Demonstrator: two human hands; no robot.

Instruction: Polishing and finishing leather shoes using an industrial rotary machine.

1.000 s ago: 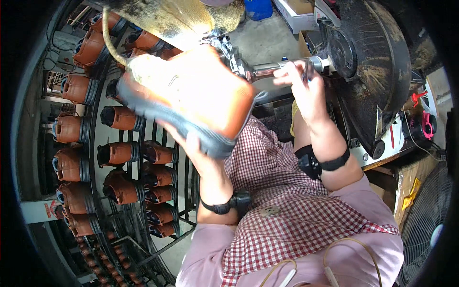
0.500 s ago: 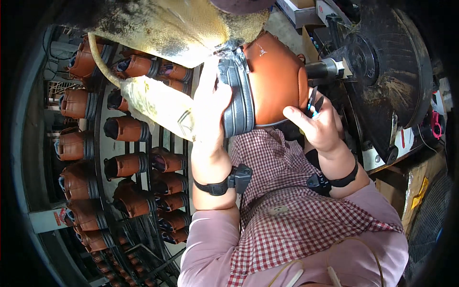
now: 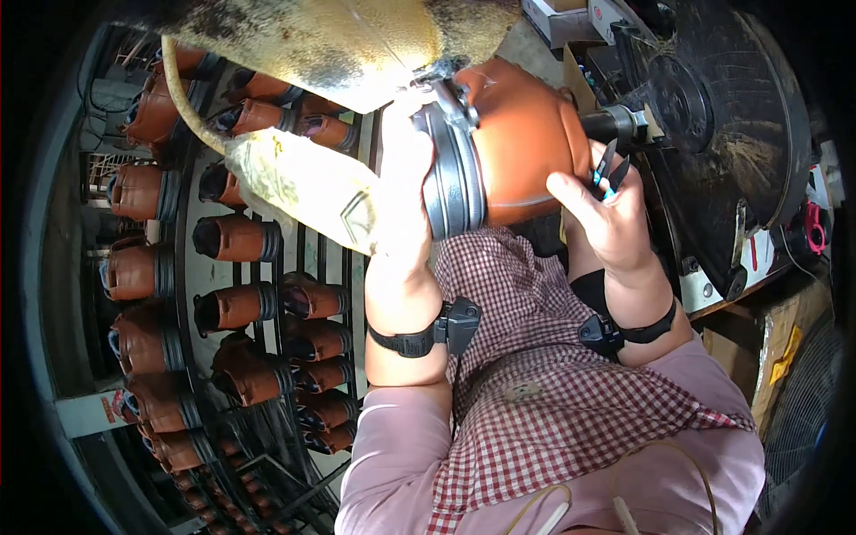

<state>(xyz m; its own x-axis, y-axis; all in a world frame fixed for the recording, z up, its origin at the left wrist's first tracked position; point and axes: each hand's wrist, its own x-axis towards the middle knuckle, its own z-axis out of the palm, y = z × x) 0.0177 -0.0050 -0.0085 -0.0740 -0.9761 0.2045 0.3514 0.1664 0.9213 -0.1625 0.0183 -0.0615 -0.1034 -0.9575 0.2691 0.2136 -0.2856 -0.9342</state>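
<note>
A brown leather shoe (image 3: pixel 526 134) with a black ribbed band along its left side is held against the metal stitching parts (image 3: pixel 456 102) of a worn, yellowed machine (image 3: pixel 339 45). My left hand (image 3: pixel 406 196) is closed on the black band, its fingers partly hidden behind the shoe and lost in glare. At the shoe's right end, my right hand (image 3: pixel 615 227) grips the brown leather, thumb on the near side. The same hand also holds small dark-bladed thread snips (image 3: pixel 608 171), blades pointing up. Fingers beneath the shoe are hidden.
To the left, racks hold several similar brown shoes (image 3: pixel 245 241). A curved tube and a pale wrapped arm (image 3: pixel 303 187) reach toward my left wrist. At right stand a big dark wheel (image 3: pixel 749 134), pink-handled scissors (image 3: pixel 815 234) on a table, and a fan (image 3: pixel 807 401).
Both hands have shifted slightly to the right and up with the shoe, which has turned a little. The snips have moved along with my right hand, and more metal shows at the stitching point.
</note>
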